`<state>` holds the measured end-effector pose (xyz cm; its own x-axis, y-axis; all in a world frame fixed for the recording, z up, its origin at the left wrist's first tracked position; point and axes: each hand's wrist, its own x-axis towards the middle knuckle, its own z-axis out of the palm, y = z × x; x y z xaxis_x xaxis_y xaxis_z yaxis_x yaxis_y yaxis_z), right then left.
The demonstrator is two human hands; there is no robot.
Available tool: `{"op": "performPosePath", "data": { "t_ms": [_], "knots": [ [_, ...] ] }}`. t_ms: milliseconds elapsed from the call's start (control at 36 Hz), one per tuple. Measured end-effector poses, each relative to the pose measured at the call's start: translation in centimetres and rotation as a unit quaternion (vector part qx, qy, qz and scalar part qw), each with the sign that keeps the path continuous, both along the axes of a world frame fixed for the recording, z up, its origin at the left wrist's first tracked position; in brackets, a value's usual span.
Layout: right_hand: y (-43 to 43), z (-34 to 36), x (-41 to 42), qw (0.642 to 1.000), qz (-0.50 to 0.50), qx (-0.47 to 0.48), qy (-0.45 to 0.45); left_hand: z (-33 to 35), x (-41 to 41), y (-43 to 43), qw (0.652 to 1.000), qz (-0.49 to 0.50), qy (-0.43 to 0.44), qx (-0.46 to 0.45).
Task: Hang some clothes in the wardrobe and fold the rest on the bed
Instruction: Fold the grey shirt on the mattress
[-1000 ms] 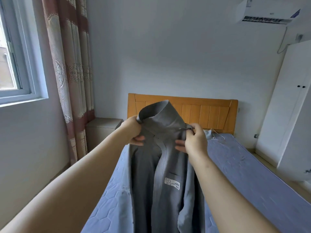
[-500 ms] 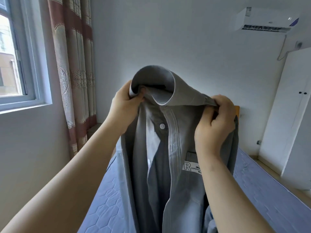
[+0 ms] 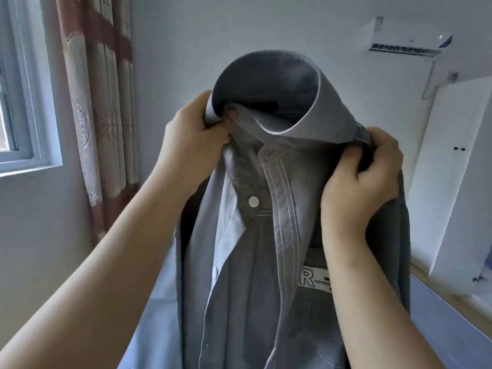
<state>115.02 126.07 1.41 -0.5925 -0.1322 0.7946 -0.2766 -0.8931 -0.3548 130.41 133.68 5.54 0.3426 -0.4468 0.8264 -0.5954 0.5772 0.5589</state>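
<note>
Hanging upright, the shirt (image 3: 255, 262) is pinched at collar and shoulder by left hand (image 3: 191, 145) and right hand (image 3: 359, 187). If either grip is slackened, it could be dropped.

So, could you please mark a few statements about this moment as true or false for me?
1. The left hand and the right hand both grip the grey shirt near its collar. True.
2. The shirt lies folded flat. False: it hangs from the hands, above the bed.
3. An air conditioner sits high on the wall, to the right. True.
4. The curtain hangs to the right of the shirt. False: it hangs to the left, beside the window.
</note>
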Motion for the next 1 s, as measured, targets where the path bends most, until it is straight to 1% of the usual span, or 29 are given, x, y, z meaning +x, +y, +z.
{"op": "performPosePath", "data": {
  "t_ms": [111,194,278,361,417,472,528,583,611,639,694,750,806,833,917,1000],
  "knots": [
    [-4.2,-5.7,1.0,0.991,-0.004,0.118,0.057,-5.2,0.9,-5.6,0.992,0.034,0.009,0.124],
    [-7.9,-11.7,2.0,0.97,-0.034,0.211,0.116,-11.0,2.0,-10.0,0.974,0.048,0.025,0.222],
    [-11.1,-17.9,2.9,0.938,-0.036,0.308,0.155,-17.3,3.3,-13.9,0.947,0.039,0.043,0.317],
    [-14.5,-23.9,3.8,0.895,0.0,0.411,0.177,-23.8,4.8,-18.2,0.919,0.028,0.057,0.389],
    [-17.4,-27.3,4.7,0.863,0.024,0.474,0.174,-27.7,6.1,-21.3,0.898,0.024,0.062,0.434],
    [-20.2,-29.8,5.5,0.829,0.041,0.529,0.178,-30.7,7.2,-24.2,0.885,0.025,0.068,0.46],
    [-23.4,-31.8,6.2,0.792,0.06,0.581,0.18,-33.2,8.2,-27.0,0.882,0.034,0.07,0.465],
    [-27.0,-34.3,7.4,0.769,0.078,0.614,0.163,-36.1,9.0,-30.3,0.883,0.042,0.081,0.461],
    [-28.7,-35.4,7.9,0.764,0.091,0.621,0.147,-37.5,9.4,-31.8,0.885,0.032,0.091,0.455],
    [-30.2,-36.5,8.5,0.761,0.121,0.625,0.126,-38.9,9.7,-33.2,0.888,0.006,0.111,0.447],
    [-32.4,-38.5,9.5,0.741,0.222,0.625,0.108,-41.5,10.3,-35.5,0.887,-0.047,0.155,0.433],
    [-33.6,-40.5,10.1,0.718,0.278,0.62,0.151,-44.1,10.8,-36.7,0.875,-0.053,0.171,0.451],
    [-33.9,-42.7,10.1,0.688,0.306,0.629,0.193,-47.0,11.1,-36.9,0.855,-0.054,0.15,0.493],
    [-33.7,-43.9,10.1,0.668,0.317,0.64,0.208,-48.5,11.1,-36.6,0.842,-0.055,0.122,0.523],
    [-32.2,-48.4,9.6,0.605,0.329,0.676,0.262,-52.7,10.6,-34.5,0.784,-0.065,0.013,0.617],
    [-29.1,-53.1,9.1,0.539,0.341,0.708,0.302,-56.7,10.2,-31.7,0.724,-0.078,-0.039,0.685]
  ]
}}
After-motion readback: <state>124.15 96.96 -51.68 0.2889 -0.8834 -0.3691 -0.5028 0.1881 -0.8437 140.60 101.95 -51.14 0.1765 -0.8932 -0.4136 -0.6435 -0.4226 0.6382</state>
